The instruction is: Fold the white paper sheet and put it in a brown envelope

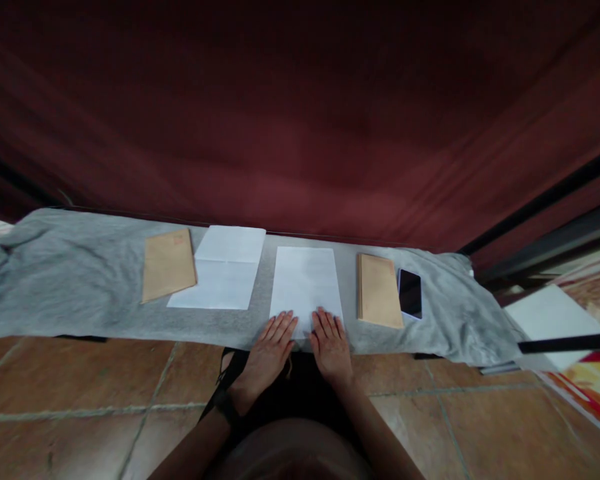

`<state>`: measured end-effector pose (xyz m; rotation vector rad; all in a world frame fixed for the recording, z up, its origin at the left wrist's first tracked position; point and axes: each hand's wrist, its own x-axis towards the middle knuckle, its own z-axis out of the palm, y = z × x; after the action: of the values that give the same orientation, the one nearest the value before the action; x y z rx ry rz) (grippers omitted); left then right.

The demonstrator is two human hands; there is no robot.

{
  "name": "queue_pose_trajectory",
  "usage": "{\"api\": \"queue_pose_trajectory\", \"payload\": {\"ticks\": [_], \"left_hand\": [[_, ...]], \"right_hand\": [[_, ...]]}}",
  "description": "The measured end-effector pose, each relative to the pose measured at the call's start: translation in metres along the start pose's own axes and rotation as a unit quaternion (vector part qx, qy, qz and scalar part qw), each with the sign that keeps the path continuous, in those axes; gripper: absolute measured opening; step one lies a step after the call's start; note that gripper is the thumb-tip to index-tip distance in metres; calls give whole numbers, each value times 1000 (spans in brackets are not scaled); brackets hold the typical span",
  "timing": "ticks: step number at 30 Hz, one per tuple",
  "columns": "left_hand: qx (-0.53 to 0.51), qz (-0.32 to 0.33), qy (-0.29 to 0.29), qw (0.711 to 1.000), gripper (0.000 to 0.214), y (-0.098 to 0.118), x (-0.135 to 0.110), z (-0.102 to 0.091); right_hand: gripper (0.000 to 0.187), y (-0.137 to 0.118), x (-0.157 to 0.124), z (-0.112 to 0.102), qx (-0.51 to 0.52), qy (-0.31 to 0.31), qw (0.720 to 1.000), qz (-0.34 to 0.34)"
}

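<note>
A white sheet of paper lies on a grey cloth in front of me. My left hand rests flat with fingers stretched out on the sheet's near left corner. My right hand lies flat beside it on the near right edge. Neither hand holds anything. A second white sheet, creased across the middle, lies to the left. A brown envelope partly overlaps its left side. Another brown envelope lies to the right of the middle sheet.
A dark phone lies face up right of the right envelope. A dark red curtain hangs behind the cloth. Brown floor tiles lie before it. At the right are a white board, a black bar and colourful printed material.
</note>
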<state>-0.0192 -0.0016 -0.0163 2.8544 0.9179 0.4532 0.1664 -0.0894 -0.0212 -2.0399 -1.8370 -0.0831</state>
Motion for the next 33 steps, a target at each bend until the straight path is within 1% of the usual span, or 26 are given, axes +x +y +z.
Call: {"api": "queue_pose_trajectory", "payload": {"ticks": [5,8,12,15,19,23,25,27,30,33], "left_hand": [[-21,-25,5,999,49,-14,-5,-8],[-44,-23,13,999,46,-23,-7,-9],[-86,-16,25,996,43,-34,-7,-12],[-121,-20,38,992,38,-39,-4,-17],[-185,-38,56,980,31,-40,-4,-29],[-243,-54,51,967,30,-41,-11,-44],[-264,-67,47,961,30,-42,-15,-48],[-280,-82,46,956,28,-44,-18,-48],[-287,-90,48,952,26,-47,-19,-42],[-277,-96,56,954,39,-52,-15,-34]], "right_hand": [[50,20,-6,-7,-7,5,1000,12],[51,35,-11,-12,0,0,1000,15],[57,55,-16,-18,42,-26,999,-16],[56,65,-15,-22,94,-28,995,-24],[54,70,-15,-26,164,-5,986,8],[56,71,-18,-28,221,17,973,59],[58,72,-19,-27,241,25,968,72],[64,71,-18,-24,250,31,965,73],[74,69,-15,-20,246,37,966,63],[77,67,-11,-17,242,44,968,54]]}}
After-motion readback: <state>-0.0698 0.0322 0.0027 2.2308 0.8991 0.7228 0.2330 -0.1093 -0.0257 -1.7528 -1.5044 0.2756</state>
